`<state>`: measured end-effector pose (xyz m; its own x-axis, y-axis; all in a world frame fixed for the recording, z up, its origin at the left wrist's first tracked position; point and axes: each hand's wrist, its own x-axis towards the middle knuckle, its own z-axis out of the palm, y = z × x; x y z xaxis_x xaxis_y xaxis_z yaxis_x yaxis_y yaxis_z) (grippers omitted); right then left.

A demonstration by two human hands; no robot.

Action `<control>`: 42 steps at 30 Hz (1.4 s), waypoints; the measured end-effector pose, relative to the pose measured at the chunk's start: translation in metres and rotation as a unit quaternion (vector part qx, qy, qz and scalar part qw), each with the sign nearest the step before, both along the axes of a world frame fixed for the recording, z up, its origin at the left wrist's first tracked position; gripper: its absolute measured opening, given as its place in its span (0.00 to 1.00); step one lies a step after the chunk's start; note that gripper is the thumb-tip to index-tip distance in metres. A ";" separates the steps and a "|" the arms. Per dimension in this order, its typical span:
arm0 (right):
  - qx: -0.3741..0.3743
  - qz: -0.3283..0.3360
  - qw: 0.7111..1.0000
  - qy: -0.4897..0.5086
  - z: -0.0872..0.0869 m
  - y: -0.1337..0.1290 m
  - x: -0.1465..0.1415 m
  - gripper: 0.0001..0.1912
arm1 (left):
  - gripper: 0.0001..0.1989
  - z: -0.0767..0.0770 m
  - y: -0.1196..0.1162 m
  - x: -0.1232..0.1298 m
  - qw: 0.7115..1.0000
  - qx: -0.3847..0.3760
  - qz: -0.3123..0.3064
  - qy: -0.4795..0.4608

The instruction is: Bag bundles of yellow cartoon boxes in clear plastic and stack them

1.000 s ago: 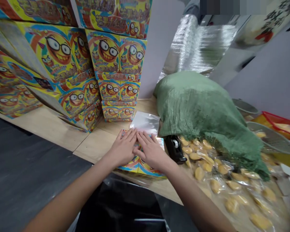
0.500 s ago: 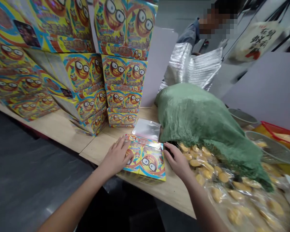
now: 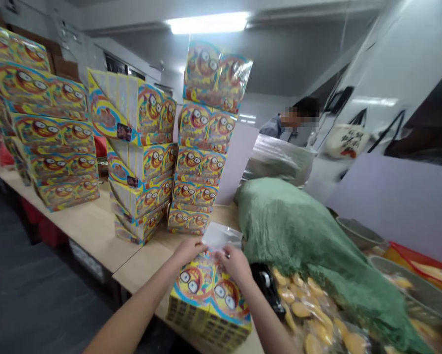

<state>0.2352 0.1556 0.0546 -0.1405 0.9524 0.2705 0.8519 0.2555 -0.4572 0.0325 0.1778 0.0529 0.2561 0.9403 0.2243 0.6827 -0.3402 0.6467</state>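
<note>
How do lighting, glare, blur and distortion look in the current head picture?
Head view: the ceiling lamp is blown out to white; head view: glare catches the rightmost stack near its top; head view: the front box and wrapped pieces look soft; head view: stacks splay outward, probably wide-lens distortion.

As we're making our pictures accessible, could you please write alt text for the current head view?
A person's left hand and right hand are at the far end of a yellow cartoon box. Similar boxes stand stacked beyond; a green sack lies at right.
</note>
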 end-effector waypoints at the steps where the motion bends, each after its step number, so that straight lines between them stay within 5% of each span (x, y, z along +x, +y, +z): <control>1: -0.005 0.008 1.000 0.003 0.001 0.002 -0.003 0.14 | 0.18 -0.003 0.002 0.001 1.000 0.003 -0.003 -0.004; 7: 0.025 0.060 0.998 0.017 0.004 -0.002 0.006 0.13 | 0.13 -0.002 -0.011 -0.005 0.998 0.057 -0.023 -0.026; 18: 0.019 0.074 0.997 -0.010 -0.004 -0.011 0.023 0.16 | 0.10 0.014 -0.020 -0.006 0.990 0.094 -0.050 0.088; 25: 0.022 0.144 0.988 -0.057 0.011 -0.001 0.011 0.11 | 0.12 0.011 -0.016 -0.012 0.984 0.129 -0.049 0.108; 32: 0.047 0.114 0.989 -0.085 0.013 -0.006 0.005 0.09 | 0.09 0.011 -0.010 -0.014 0.986 0.107 -0.072 0.108; 37: 0.117 0.114 0.966 -0.202 0.009 -0.009 0.002 0.13 | 0.09 0.010 -0.013 -0.010 0.980 0.135 -0.055 0.135; 42: 0.051 0.099 0.980 -0.164 0.012 -0.004 0.015 0.09 | 0.08 0.010 -0.017 -0.008 0.964 0.182 -0.048 0.188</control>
<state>0.2504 0.1512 0.0669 -0.4159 0.8677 0.2722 0.8774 0.4616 -0.1307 0.0243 0.1607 0.0628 0.4653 0.7846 0.4098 0.7998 -0.5710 0.1850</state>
